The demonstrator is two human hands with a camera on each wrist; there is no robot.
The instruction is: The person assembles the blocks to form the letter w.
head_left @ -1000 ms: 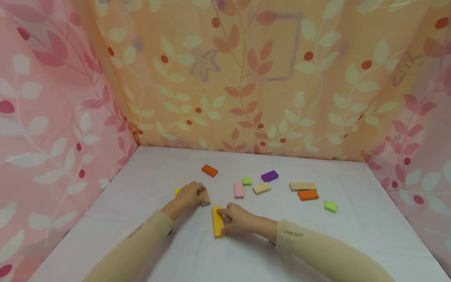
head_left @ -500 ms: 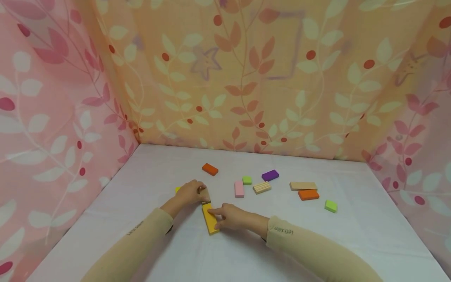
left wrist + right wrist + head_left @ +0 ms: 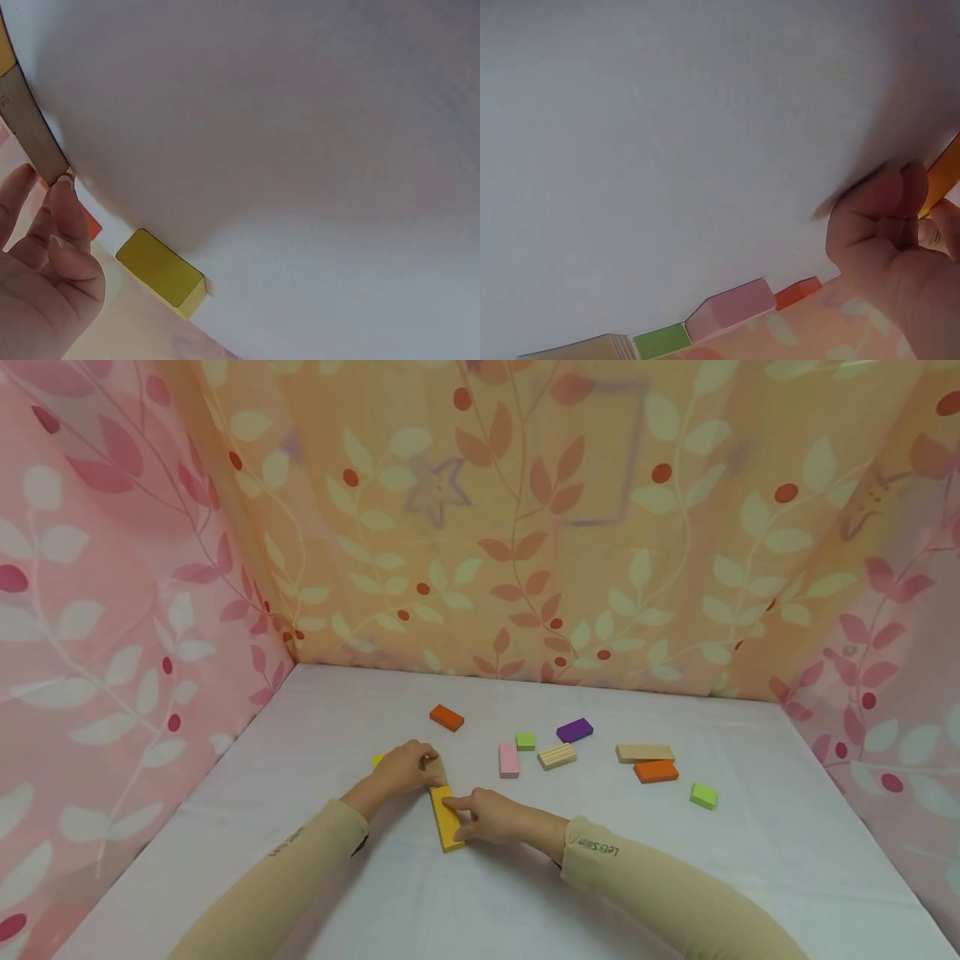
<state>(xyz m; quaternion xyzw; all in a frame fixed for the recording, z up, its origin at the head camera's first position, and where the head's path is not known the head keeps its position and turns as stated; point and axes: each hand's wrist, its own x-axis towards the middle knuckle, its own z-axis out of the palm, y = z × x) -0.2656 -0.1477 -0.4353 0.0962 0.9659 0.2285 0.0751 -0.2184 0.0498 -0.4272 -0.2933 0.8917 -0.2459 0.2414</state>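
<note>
My left hand point(image 3: 400, 766) holds a plain wooden block point(image 3: 436, 772) at its far end, as the left wrist view shows with the fingertips at the block point(image 3: 34, 129). End to end with it lies a long yellow-orange block point(image 3: 447, 828), running toward me. My right hand point(image 3: 492, 815) grips this long block from the right, index finger over its top and thumb at its side near the front end. In the right wrist view, much of that block is out of frame. A small yellow block point(image 3: 161, 266) sits beyond my left hand, mostly hidden by it in the head view.
Farther back lie an orange block point(image 3: 447, 717), a pink one point(image 3: 508, 760), a green one point(image 3: 525, 742), a ridged wooden one point(image 3: 557, 757) and a purple one point(image 3: 575, 731). Rightward are a wooden plank point(image 3: 645, 753), another orange block point(image 3: 656, 772) and a green block point(image 3: 703, 795).
My right hand has slid the long yellow-orange block left and away from me, turning it until its far end meets the wooden block. The left hand has stayed nearly still.
</note>
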